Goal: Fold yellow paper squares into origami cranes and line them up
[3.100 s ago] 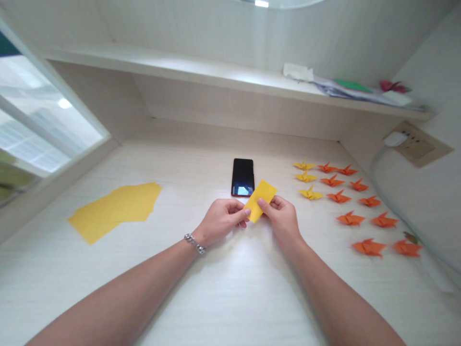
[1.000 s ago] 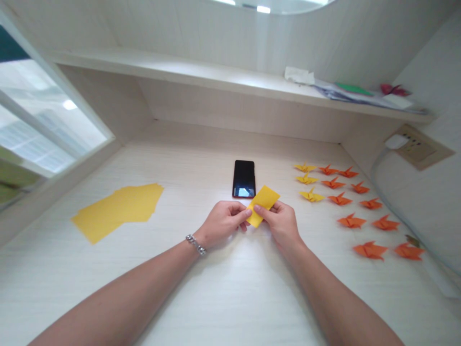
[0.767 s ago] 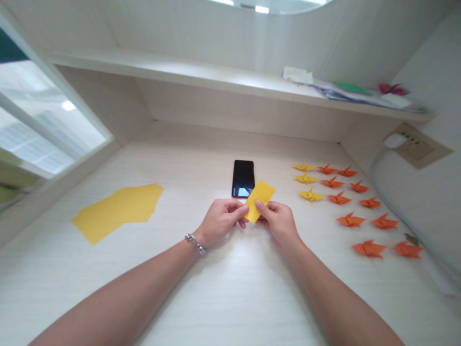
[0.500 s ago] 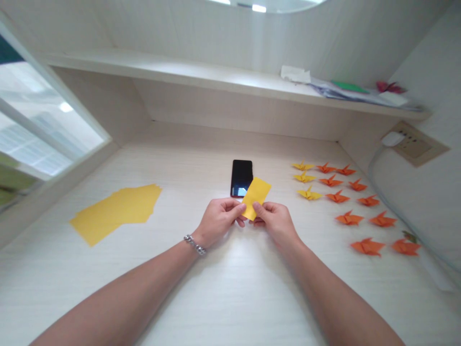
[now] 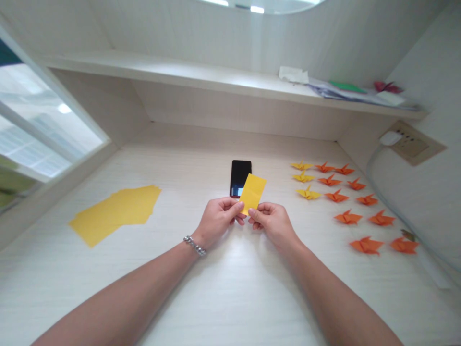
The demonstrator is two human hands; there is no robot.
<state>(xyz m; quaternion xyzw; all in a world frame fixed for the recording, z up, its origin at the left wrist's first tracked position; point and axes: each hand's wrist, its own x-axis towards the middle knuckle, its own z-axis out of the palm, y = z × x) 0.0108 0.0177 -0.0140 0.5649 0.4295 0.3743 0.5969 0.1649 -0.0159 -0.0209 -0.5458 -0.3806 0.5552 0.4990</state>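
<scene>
Between my two hands is a yellow piece of origami paper (image 5: 254,190), a narrow rectangle that looks folded and tilts to the right. My left hand (image 5: 224,212) pinches its lower left corner, thumb on top. At the lower right corner, my right hand (image 5: 268,218) grips the paper between thumb and fingers. Just behind the paper lies a black phone (image 5: 239,174), partly covered by it. Off to the left, a fanned stack of yellow paper sheets (image 5: 115,211) lies flat on the desk.
Several orange paper cranes (image 5: 347,217) and three yellow paper cranes (image 5: 308,193) stand in rows at the right. A white cable (image 5: 387,204) runs from the wall socket (image 5: 414,143) along the right edge. Above the desk, a shelf (image 5: 216,79) holds papers (image 5: 360,96).
The yellow paper has shifted slightly left and stands a little more upright. My right thumb has slid down to its lower edge.
</scene>
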